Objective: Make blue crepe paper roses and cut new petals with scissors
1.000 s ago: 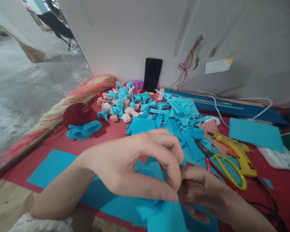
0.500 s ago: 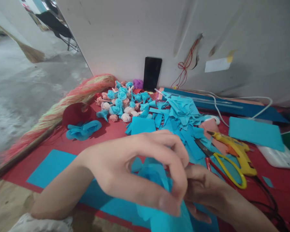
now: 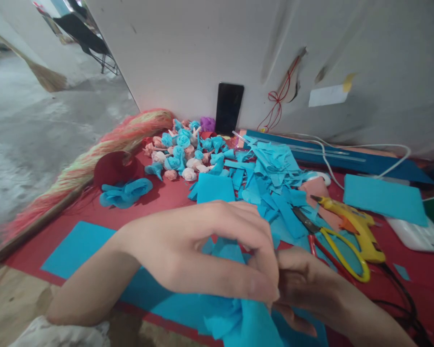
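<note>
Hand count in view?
2. Left hand: lower centre, thumb and fingers curled at the blue paper. Right hand: just right of it, some fingers partly hidden. No other hand shows.

- Left hand [image 3: 202, 250] arches near the worktop's [image 3: 162, 200] front edge, thumb and index tip together.
- Right hand [image 3: 307, 284] curls beside it, fingers apparently bent inward.

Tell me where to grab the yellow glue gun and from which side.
Probably by its handle, from the near right: the handle end with the dark cord faces you, the nozzle points away leftward, and the yellow scissor loop crowds the left side.
</note>
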`<state>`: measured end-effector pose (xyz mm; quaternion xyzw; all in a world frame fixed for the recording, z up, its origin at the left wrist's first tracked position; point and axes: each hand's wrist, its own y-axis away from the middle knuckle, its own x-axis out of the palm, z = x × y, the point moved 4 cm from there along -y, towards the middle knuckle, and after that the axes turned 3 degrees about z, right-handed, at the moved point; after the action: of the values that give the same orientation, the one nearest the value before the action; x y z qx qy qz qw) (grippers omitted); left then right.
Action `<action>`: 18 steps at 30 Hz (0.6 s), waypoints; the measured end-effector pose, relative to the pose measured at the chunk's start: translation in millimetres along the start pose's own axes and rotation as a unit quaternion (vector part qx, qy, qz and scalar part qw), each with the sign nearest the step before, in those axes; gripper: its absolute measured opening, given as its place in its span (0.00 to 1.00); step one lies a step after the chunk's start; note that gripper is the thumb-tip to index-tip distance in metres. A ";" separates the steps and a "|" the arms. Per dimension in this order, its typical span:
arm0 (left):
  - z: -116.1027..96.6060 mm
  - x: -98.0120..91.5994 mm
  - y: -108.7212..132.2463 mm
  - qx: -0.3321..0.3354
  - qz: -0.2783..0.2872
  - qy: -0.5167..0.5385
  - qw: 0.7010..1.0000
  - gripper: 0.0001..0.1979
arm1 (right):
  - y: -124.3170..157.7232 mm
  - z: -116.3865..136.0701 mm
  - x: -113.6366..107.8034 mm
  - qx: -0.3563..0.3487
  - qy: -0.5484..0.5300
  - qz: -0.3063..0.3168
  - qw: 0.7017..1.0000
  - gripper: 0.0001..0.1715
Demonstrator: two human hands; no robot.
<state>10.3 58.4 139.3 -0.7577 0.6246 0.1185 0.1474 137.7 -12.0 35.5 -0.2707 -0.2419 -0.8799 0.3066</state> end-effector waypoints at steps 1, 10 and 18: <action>0.1 0.1 0.3 0.000 -0.001 0.004 1.000 0.07 | 0.0 -0.3 0.1 0.003 -0.003 -0.002 1.000 0.09; 4.0 -1.3 1.2 -0.006 -0.015 0.043 0.999 0.07 | -2.3 -2.5 0.6 -0.025 -0.039 0.014 0.999 0.11; 8.5 -6.0 3.9 0.020 -0.080 0.119 0.989 0.07 | 0.5 -2.0 -1.0 -0.025 -0.036 0.020 0.999 0.12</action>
<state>5.3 66.4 133.3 -0.8106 0.5776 0.0024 0.0959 138.1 -13.1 33.6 -0.3146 -0.2252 -0.8690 0.3084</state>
